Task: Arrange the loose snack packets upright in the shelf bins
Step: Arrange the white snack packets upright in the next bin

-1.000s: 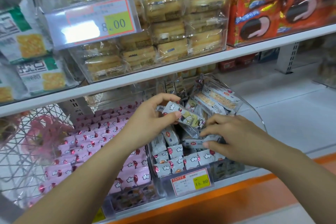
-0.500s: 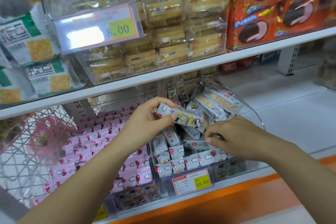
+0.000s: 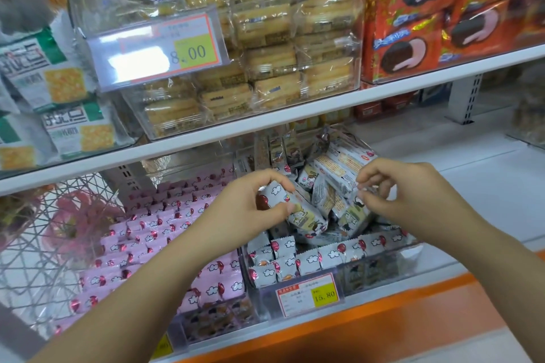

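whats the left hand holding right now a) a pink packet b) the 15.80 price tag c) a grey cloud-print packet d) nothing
c: the left hand grips a grey cloud-print packet between thumb and fingers, while the pink packets lie untouched beside it.

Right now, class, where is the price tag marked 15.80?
Head view, lower centre-right: the price tag hangs on the front of the clear bin of grey packets, beside the pink packets, above the orange shelf edge.

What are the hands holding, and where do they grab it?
The left hand pinches a grey snack packet by its upper end. The right hand curls its fingers at the loose packets; a hold cannot be told.
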Motion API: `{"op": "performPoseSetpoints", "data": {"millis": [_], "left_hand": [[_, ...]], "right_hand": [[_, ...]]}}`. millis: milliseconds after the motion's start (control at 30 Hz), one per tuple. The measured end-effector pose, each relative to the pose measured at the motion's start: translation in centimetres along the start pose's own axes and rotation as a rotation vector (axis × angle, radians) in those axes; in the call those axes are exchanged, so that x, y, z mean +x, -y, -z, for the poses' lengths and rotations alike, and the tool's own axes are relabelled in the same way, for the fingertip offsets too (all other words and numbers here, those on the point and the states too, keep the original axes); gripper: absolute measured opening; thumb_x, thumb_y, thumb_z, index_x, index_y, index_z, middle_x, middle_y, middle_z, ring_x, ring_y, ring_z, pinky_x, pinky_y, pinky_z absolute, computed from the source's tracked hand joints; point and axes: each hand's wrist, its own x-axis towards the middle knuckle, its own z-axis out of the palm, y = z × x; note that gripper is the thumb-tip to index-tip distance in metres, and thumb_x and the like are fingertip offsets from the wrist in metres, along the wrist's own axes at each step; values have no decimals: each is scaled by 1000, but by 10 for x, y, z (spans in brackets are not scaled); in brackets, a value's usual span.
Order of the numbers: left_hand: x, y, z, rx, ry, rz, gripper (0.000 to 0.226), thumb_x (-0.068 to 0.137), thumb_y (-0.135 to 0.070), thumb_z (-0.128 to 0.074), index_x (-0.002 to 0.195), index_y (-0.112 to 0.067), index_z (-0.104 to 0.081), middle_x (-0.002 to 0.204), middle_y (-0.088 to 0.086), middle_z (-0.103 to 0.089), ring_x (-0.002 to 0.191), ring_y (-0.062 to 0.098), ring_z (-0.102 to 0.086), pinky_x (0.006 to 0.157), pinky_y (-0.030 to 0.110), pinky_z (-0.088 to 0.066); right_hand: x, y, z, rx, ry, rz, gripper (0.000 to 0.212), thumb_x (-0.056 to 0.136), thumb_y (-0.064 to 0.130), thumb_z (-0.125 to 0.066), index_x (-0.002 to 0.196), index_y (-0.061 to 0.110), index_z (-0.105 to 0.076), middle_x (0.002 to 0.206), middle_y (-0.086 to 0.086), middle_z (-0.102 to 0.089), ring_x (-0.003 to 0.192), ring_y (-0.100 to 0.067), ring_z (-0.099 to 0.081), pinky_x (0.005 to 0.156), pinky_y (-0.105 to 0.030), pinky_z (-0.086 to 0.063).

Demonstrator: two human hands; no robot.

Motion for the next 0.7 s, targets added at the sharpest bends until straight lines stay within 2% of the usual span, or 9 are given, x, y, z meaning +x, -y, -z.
{"op": "performPoseSetpoints", "data": {"millis": [67,133,233,300,367,467,567,633,700], "left_hand": [[2,3,-2,77,34,10,14,84,-37,-68,93,-43,-59,86,14,-66,46,13,-35,52,25,-32],[4,4,-4,151,67,15,15,84,-38,-67,96,-43,-59,103,16,-67,44,8,-35,53,25,-32],[4,1,-10,196,92,20,21,86,-31,-68,104,-36,-60,72,-15,-62,39,2,-41,47,17,-31],[5,0,-14,245,110,34,26,86,-30,-70,110,-31,-60,58,-17,-50,39,-2,-44,43,11,-28],[8,1,-18,325,127,30,31,84,-34,-70,114,-30,-60,56,-15,-47,41,-4,-45,43,11,-28],[14,3,-22,432,171,26,37,83,-41,-69,117,-31,-59,61,-13,-52,47,-3,-48,47,12,-30],[17,4,-24,537,219,15,40,84,-46,-67,121,-31,-58,67,-12,-52,57,1,-49,60,19,-40],[18,4,-25,623,263,6,42,85,-50,-64,122,-31,-56,63,-13,-45,54,2,-43,60,23,-38],[19,3,-25,674,311,0,43,84,-52,-63,123,-34,-56,64,-12,-48,57,2,-44,61,24,-39]], "right_hand": [[-1,-3,4,70,6,-10,32,81,17,-70,77,46,-55,74,21,-62,75,2,-59,66,-11,-44],[-1,-3,6,133,4,-27,32,85,11,-66,82,42,-59,80,19,-65,78,7,-60,65,-6,-45],[0,-2,8,215,6,-52,28,87,5,-63,85,33,-65,81,17,-66,76,8,-60,65,-2,-44],[-1,1,4,123,93,-46,17,87,14,-65,93,30,-68,82,22,-62,76,6,-59,64,-4,-42],[-2,1,-4,-79,218,-4,19,87,30,-65,105,31,-69,89,24,-60,84,3,-56,79,-13,-44],[0,-1,-14,-410,319,110,25,89,46,-56,110,37,-65,102,20,-66,98,-5,-53,96,-27,-35],[2,-3,-15,-384,311,106,20,91,45,-54,103,36,-67,96,21,-68,92,0,-54,93,-24,-35],[2,-3,-13,-318,313,81,16,90,42,-56,98,36,-69,92,22,-68,86,4,-57,83,-16,-36],[1,-3,-11,-266,328,49,14,89,41,-59,97,36,-70,91,22,-68,86,5,-58,78,-13,-40]]}}
